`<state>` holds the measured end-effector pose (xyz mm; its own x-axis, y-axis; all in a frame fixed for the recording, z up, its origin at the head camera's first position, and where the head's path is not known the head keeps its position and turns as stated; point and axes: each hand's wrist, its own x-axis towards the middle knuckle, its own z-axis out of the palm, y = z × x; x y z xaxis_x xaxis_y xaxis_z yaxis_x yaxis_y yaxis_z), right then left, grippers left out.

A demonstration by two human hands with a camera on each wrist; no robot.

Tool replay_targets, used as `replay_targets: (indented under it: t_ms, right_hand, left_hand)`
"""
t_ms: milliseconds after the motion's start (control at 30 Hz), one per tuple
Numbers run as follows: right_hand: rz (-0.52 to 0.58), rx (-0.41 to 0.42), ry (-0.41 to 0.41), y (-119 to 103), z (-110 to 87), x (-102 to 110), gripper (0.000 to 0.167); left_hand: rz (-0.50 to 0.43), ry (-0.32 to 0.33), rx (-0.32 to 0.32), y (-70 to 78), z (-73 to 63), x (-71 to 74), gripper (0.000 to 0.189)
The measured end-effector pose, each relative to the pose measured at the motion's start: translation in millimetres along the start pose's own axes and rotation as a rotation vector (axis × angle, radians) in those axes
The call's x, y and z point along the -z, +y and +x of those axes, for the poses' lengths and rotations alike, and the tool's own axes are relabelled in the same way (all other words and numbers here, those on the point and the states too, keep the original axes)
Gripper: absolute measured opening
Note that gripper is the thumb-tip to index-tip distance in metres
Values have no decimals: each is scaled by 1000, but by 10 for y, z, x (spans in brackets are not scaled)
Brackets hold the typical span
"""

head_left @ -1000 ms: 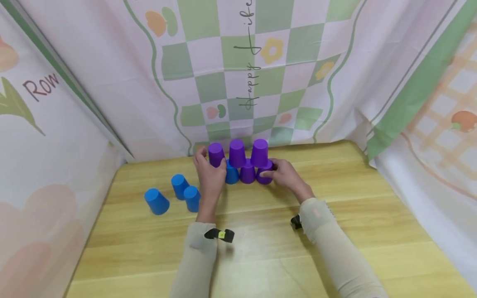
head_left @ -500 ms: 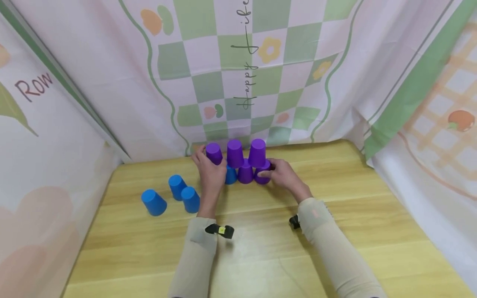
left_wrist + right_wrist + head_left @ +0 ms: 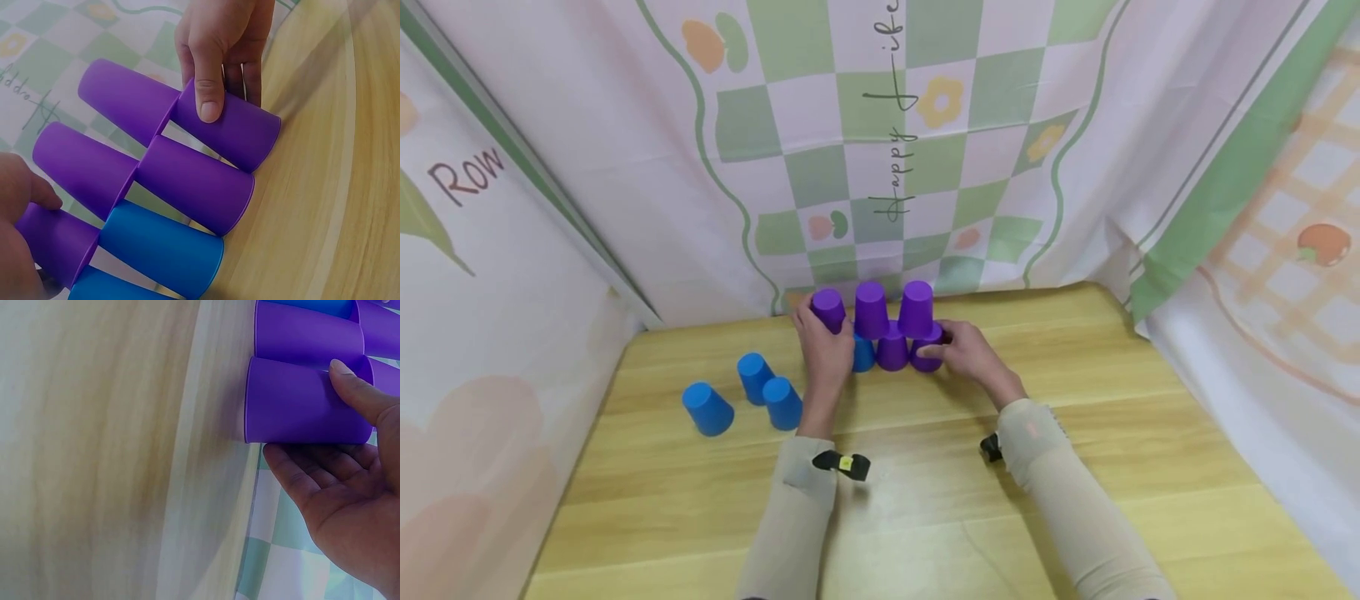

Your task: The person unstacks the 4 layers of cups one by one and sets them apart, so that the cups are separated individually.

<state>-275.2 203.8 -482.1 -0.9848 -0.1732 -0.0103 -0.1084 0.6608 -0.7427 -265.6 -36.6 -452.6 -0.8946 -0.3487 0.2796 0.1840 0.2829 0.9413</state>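
Upside-down cups stand in two tiers near the back of the table. My left hand (image 3: 827, 354) grips the left purple cup (image 3: 828, 308) of the upper tier, thumb on its near side. Beside it in that tier are a middle purple cup (image 3: 871, 310) and a right purple cup (image 3: 916, 308). Below are a blue cup (image 3: 862, 354), a purple cup (image 3: 892, 350) and, at the right end, another purple cup (image 3: 300, 403). My right hand (image 3: 972, 354) holds that end cup between thumb and fingers. A further blue cup (image 3: 112, 287) shows under the left one in the left wrist view.
Left of the stack, three loose blue cups (image 3: 708, 409) stand upside down on the wooden table (image 3: 917, 500). A printed cloth (image 3: 880, 167) hangs right behind the stack, with more cloth along both sides.
The head view has shifted slightly. Both hands stay on the same cups, and the stack looks unchanged.
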Motion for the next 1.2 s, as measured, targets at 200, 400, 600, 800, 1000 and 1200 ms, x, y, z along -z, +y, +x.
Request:
replay_targets:
  t_ms: [200, 400, 600, 800, 1000, 1200]
  right_hand:
    - [-10, 10, 11, 13, 1, -2, 43]
    - [7, -1, 0, 7, -7, 5, 42]
    - [15, 3, -9, 7, -11, 6, 39]
    - [0, 0, 1, 7, -6, 9, 39]
    - [8, 3, -3, -8, -6, 12, 39]
    - [7, 21, -2, 10, -9, 9, 40]
  left_hand:
    - [11, 7, -8, -10, -14, 13, 61]
    - [29, -4, 12, -2, -26, 34, 62]
    - [31, -6, 17, 2, -36, 46, 62]
    - [31, -6, 19, 11, -53, 66, 61]
    - [24, -2, 17, 34, -83, 94, 61]
    - [-1, 11, 1, 67, -114, 137, 61]
